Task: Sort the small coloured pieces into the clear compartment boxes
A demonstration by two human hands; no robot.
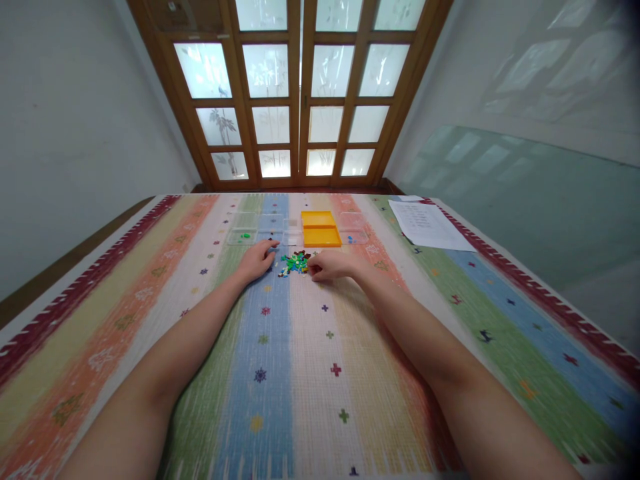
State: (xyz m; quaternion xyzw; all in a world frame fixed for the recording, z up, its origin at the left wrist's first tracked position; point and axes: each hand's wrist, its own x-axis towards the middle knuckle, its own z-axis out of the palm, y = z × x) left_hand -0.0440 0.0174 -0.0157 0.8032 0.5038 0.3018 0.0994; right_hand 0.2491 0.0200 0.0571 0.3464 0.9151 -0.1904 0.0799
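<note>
A small heap of tiny pieces (296, 263), green, blue, brown and white, lies on the striped tablecloth between my hands. My right hand (327, 265) is at the heap's right edge with its fingertips pinched together; what they hold, if anything, is too small to make out. To the left of the heap, my left hand (257, 260) rests low over the cloth. Its fingers are loosely bent and apart, with nothing visible in them. Just beyond the hands, a clear compartment box (231, 235) holds a few green pieces (245, 235). A clear tray (367, 233) at the right has blue pieces (351, 239).
An orange-yellow box (321, 236) with a divider stands between the clear containers. Printed paper (430, 225) lies at the table's far right. The striped tablecloth (310, 387) covers the table. Wooden doors with glass panes (300, 93) stand behind, and walls flank both sides.
</note>
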